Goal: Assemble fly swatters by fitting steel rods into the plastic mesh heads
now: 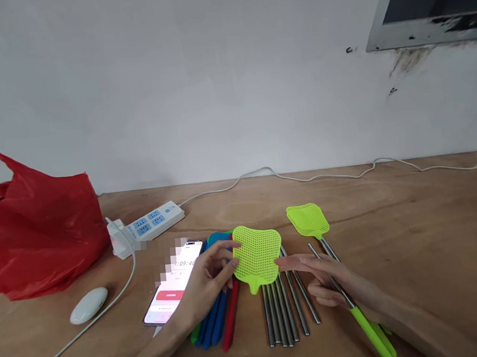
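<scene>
My left hand [215,271] pinches the left edge of a yellow-green fly swatter head [257,254], a perforated plastic piece with a short socket at its lower end. The index finger of my right hand [329,278] reaches to the head's right edge. A thin metal rod with a yellow-green handle [372,334] runs across my right hand's fingers, its bare tip pointing away from me. Behind that hand lies a swatter with a yellow-green head [308,220]; its handle is partly hidden. Several loose metal rods [280,318] lie under and below the held head.
Blue and red swatters [230,316] lie beneath my left hand. A lit phone [175,288], a white power strip [155,223], a white oval device [89,306] and a red plastic bag [40,232] are on the left. A white cable [325,177] runs along the wall.
</scene>
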A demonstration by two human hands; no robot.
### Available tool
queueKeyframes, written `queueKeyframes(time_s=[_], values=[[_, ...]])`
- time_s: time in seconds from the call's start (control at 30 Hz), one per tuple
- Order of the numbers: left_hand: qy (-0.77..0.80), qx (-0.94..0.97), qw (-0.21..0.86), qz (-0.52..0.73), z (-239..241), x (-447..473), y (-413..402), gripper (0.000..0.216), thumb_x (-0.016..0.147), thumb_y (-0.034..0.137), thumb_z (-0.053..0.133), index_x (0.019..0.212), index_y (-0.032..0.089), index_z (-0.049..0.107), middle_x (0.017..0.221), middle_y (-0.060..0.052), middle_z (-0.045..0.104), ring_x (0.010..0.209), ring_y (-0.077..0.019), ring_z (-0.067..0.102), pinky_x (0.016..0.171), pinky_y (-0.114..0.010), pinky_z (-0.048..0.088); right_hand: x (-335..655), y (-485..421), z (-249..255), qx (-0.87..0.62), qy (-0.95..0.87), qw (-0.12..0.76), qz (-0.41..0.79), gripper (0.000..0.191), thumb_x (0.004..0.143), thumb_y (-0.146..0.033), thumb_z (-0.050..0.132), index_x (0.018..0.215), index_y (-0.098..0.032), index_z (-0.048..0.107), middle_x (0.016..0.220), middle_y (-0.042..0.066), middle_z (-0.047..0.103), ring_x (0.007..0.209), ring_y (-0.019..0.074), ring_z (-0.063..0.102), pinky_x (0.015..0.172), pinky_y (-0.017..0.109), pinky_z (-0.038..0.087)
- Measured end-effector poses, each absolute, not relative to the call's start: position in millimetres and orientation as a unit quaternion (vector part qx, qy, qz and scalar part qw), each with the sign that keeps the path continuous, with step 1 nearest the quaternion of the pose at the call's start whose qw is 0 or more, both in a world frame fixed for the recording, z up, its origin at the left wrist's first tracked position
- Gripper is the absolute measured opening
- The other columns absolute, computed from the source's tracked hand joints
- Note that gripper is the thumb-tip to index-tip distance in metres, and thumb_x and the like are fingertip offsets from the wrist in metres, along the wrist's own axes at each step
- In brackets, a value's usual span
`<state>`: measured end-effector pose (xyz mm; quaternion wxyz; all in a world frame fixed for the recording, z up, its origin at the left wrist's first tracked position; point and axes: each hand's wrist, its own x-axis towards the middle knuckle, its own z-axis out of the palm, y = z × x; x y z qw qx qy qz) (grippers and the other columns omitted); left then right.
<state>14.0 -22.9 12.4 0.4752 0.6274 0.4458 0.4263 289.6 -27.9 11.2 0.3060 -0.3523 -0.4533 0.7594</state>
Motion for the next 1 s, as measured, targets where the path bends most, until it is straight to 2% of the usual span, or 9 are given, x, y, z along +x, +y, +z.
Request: queueKeyframes(time_s=[0.07,0.23,0.33,0.53,0.67,0.77,0.87,0.93,1.0], values=[[0.477,0.611,0.441,0.452,9.6,7.5,-15.3,0.034,0.091,0.043,0.063,0.115,0.020,0.057,0.076,0.003,0.060,0.051,-0.0088,0.051,0.047,-0.021,0.043,291.5,-25.0,10.5,-0.352,-0.450,0.292,0.767,0.039,0.092,-0.052,0.057,0.111,-0.024,0.074,0.133,0.013,0.065,0.037,-0.0016,0.024,0.038,0.021,0.018],[0.524,0.613,0.375,0.457,4.7,-5.9,-1.4,0.040,0.089,0.050,0.059,0.115,0.019,0.053,0.081,0.003,0.058,0.051,-0.0112,0.056,0.046,-0.024,0.048,296.7,-18.0,5.3,-0.343,-0.440,0.278,0.782,0.040,0.092,-0.054,0.055,0.109,-0.021,0.073,0.132,0.015,0.066,0.034,-0.0033,0.024,0.037,0.020,0.016],[0.541,0.631,0.349,0.432,3.5,-6.8,-0.4,0.039,0.088,0.048,0.057,0.114,0.019,0.054,0.077,0.003,0.058,0.048,-0.0117,0.055,0.045,-0.024,0.045,295.4,-18.4,7.1,-0.356,-0.441,0.275,0.777,0.042,0.094,-0.054,0.053,0.106,-0.020,0.073,0.128,0.015,0.068,0.034,-0.0028,0.024,0.038,0.020,0.015],[0.579,0.682,0.237,0.379,6.8,-3.9,-3.0,0.032,0.084,0.041,0.060,0.108,0.020,0.061,0.072,0.003,0.063,0.047,-0.0125,0.046,0.048,-0.025,0.033,291.9,-18.5,14.4,-0.373,-0.436,0.281,0.770,0.050,0.089,-0.062,0.055,0.099,-0.017,0.072,0.102,0.011,0.076,0.032,-0.0022,0.019,0.037,0.020,0.010],[0.591,0.704,0.177,0.353,9.6,-3.5,-4.2,0.029,0.083,0.042,0.060,0.103,0.022,0.065,0.067,0.002,0.063,0.052,-0.0170,0.052,0.054,-0.028,0.034,293.0,-15.6,13.9,-0.358,-0.436,0.277,0.777,0.049,0.087,-0.063,0.056,0.091,-0.016,0.070,0.087,0.006,0.075,0.032,-0.0011,0.017,0.036,0.020,0.008],[0.593,0.715,0.154,0.337,10.2,-3.5,-5.2,0.027,0.083,0.041,0.061,0.101,0.022,0.066,0.069,0.001,0.064,0.058,-0.0193,0.055,0.057,-0.029,0.035,293.4,-15.2,9.7,-0.365,-0.421,0.295,0.776,0.050,0.085,-0.062,0.058,0.078,-0.014,0.068,0.069,0.003,0.070,0.032,-0.0003,0.017,0.036,0.019,0.011],[0.590,0.728,0.136,0.323,10.1,-3.4,-6.6,0.026,0.086,0.041,0.059,0.104,0.023,0.065,0.073,0.000,0.066,0.060,-0.0198,0.056,0.059,-0.029,0.036,294.2,-16.1,4.5,-0.376,-0.404,0.349,0.757,0.053,0.082,-0.060,0.060,0.055,-0.014,0.060,0.050,0.000,0.056,0.033,0.0023,0.023,0.037,0.021,0.015],[0.584,0.738,0.121,0.316,10.3,-2.7,-8.0,0.026,0.089,0.040,0.056,0.105,0.023,0.064,0.074,0.000,0.066,0.059,-0.0190,0.055,0.058,-0.029,0.036,295.9,-16.6,2.4,-0.379,-0.396,0.390,0.740,0.056,0.081,-0.058,0.058,0.045,-0.016,0.052,0.046,-0.001,0.048,0.036,0.0044,0.028,0.037,0.021,0.016],[0.577,0.747,0.109,0.311,10.7,-1.4,-9.7,0.025,0.091,0.041,0.054,0.106,0.022,0.064,0.073,0.001,0.065,0.057,-0.0179,0.053,0.057,-0.029,0.036,298.3,-16.5,1.9,-0.383,-0.384,0.429,0.722,0.057,0.081,-0.056,0.058,0.042,-0.016,0.049,0.052,0.000,0.046,0.040,0.0049,0.028,0.037,0.021,0.013]])
